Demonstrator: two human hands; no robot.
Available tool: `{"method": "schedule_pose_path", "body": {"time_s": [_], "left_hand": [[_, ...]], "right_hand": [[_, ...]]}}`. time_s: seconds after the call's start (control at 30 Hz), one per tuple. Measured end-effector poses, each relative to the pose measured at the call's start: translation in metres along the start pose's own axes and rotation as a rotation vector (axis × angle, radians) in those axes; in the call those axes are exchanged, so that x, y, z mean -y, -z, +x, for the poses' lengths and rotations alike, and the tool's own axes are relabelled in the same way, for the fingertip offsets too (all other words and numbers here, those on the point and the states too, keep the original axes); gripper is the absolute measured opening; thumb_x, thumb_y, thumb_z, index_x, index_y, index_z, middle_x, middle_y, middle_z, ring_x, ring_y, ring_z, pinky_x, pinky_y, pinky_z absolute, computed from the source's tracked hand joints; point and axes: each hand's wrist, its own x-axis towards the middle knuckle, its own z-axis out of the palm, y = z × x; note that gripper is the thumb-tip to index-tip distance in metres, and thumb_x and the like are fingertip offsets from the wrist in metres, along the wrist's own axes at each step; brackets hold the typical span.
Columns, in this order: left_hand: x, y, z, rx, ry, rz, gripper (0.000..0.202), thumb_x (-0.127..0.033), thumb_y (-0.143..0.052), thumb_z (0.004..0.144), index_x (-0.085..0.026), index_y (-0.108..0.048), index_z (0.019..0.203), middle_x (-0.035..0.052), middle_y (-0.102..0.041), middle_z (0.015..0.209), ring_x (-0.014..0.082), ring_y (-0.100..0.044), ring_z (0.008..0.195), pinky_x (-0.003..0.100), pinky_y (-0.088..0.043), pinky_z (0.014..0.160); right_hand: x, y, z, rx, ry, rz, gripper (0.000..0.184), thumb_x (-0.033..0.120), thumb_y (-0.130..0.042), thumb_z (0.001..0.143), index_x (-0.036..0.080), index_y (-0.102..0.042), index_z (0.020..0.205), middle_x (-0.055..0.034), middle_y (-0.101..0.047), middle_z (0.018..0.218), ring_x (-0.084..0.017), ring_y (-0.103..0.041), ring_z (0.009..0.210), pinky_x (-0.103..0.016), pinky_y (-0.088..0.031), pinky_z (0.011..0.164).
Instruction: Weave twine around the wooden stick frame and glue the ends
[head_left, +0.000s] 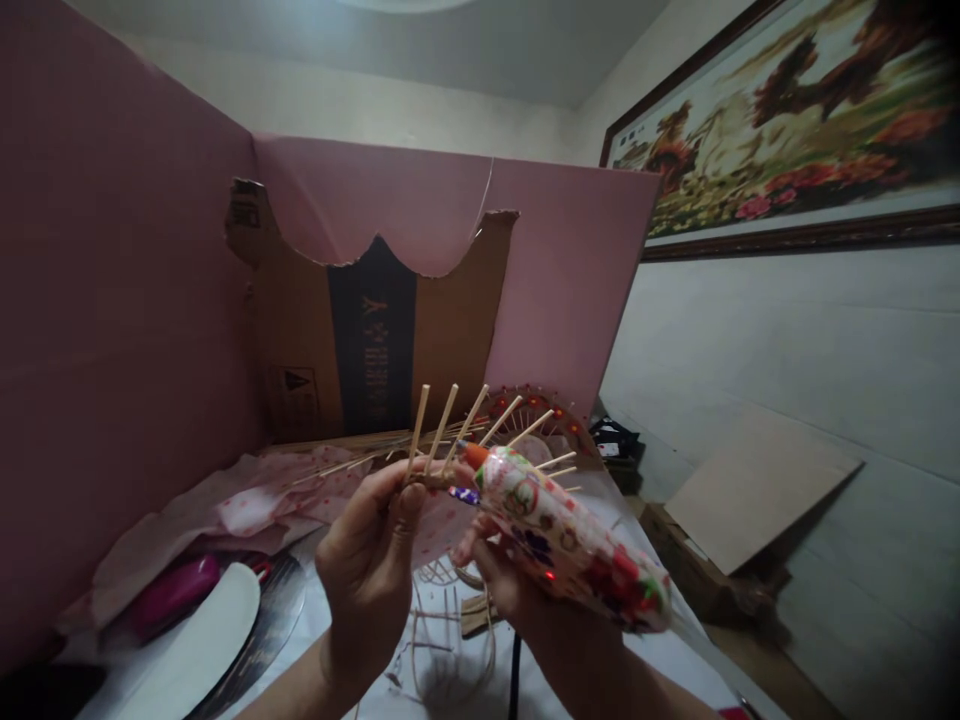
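My left hand [375, 555] pinches a brown strip [431, 481], probably cardboard, between thumb and fingers. Several thin wooden sticks [442, 425] stand up from that strip in a fan that leans further right along the row. In my right hand [506, 575] is a hot glue gun [562, 530] wrapped in a flowery, patterned cover, with a small red light on its side. Its orange nozzle points up and left, close to the sticks; whether the tip touches them I cannot tell. The gun hides the right part of the strip.
Cut brown cardboard [457, 340] leans on a pink panel [570, 270] at the back. Pink patterned cloth [277, 500], a magenta object [176, 595] and a white curved piece [199, 645] lie left. A black cord [515, 670] runs below my hands. Boxes [690, 560] stand right.
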Motion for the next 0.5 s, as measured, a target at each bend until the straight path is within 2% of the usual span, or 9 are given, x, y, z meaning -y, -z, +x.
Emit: {"method": "schedule_pose_path", "body": {"time_s": [0.07, 0.17, 0.33, 0.5], "left_hand": [[-0.002, 0.000, 0.001, 0.012, -0.030, 0.020, 0.021, -0.018, -0.063, 0.083, -0.029, -0.072, 0.099, -0.0004, -0.074, 0.092, 0.0134, -0.069, 0.082, 0.021, -0.056, 0.075], [-0.003, -0.001, 0.001, 0.027, -0.044, 0.022, 0.023, -0.018, -0.061, 0.085, -0.032, -0.072, 0.100, -0.0020, -0.074, 0.093, 0.0115, -0.069, 0.082, 0.018, -0.056, 0.075], [-0.002, -0.002, -0.001, 0.010, -0.011, -0.018, 0.023, -0.017, -0.063, 0.083, -0.032, -0.072, 0.099, -0.0025, -0.073, 0.091, 0.0103, -0.068, 0.080, 0.016, -0.056, 0.073], [-0.003, -0.003, 0.000, 0.002, -0.005, -0.027, 0.023, -0.015, -0.063, 0.083, -0.031, -0.072, 0.097, -0.0030, -0.073, 0.089, 0.0087, -0.068, 0.079, 0.014, -0.055, 0.072]], "right_hand": [[0.007, 0.002, 0.003, 0.029, 0.027, 0.044, 0.020, 0.042, -0.056, 0.084, 0.027, -0.066, 0.091, -0.0089, -0.064, 0.089, -0.027, -0.059, 0.090, -0.041, -0.053, 0.076], [0.010, 0.004, 0.003, 0.072, 0.029, 0.139, 0.022, 0.042, -0.056, 0.084, 0.027, -0.065, 0.098, -0.0090, -0.064, 0.090, -0.026, -0.059, 0.092, -0.039, -0.052, 0.078], [-0.004, 0.002, -0.003, 0.144, -0.025, 0.172, 0.018, 0.039, -0.055, 0.086, 0.029, -0.066, 0.097, -0.0070, -0.065, 0.093, -0.024, -0.060, 0.095, -0.036, -0.052, 0.077], [-0.016, -0.003, -0.009, 0.162, -0.083, 0.234, 0.022, 0.038, -0.052, 0.089, 0.027, -0.066, 0.101, -0.0066, -0.065, 0.085, -0.020, -0.061, 0.076, -0.031, -0.052, 0.061]]}}
